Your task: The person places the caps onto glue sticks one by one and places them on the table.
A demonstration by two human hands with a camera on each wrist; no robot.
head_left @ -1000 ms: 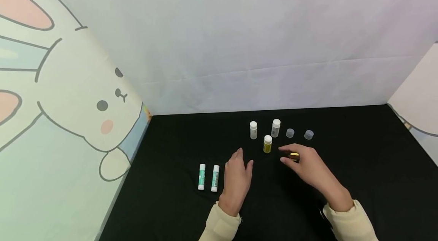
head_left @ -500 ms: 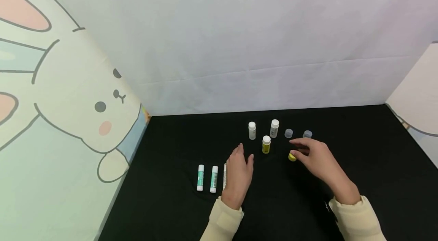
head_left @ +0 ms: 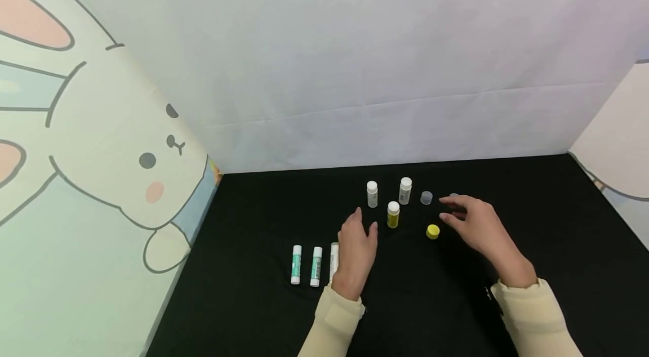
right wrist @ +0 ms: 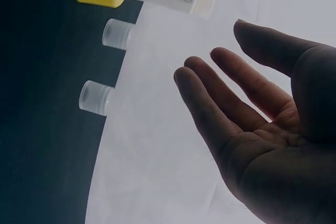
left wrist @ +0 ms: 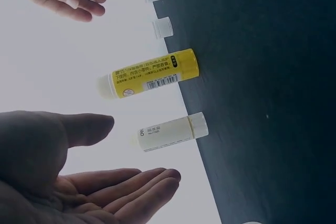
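Yellow cap (head_left: 432,232) on our desk (head_left: 253,317), between the yellow glue stick (head_left: 393,216) and right hand (head_left: 476,226), presumably spaced for easy reach; our right hand and left hand (head_left: 356,253) hold nothing, fingers wide.

Chinese small print including "小零件", barcode and round crossed-out sign on yellow tube (left wrist: 149,74), lettering too blurred to read on white tube (left wrist: 169,132)

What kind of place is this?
Likely a small set-up booth or partitioned corner, though the wider room isn't visible. Clues: a black-topped table, a plain pale backdrop right behind it, and a big cartoon rabbit on the left-hand panel.
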